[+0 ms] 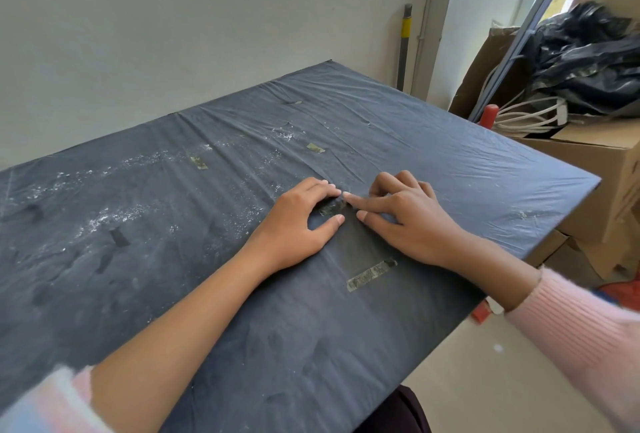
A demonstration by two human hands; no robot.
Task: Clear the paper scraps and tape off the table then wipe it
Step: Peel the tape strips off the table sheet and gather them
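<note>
Head view: left hand (294, 224), right hand (408, 221) meet on crumpled tape (331, 206); pinch hidden.

Soft daylight enters from the right; frame edges bend and blur.

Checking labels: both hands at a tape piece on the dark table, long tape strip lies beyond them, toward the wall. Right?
No: in the head view the long tape strip lies nearer the person than the left hand and right hand. Rest holds.
</note>
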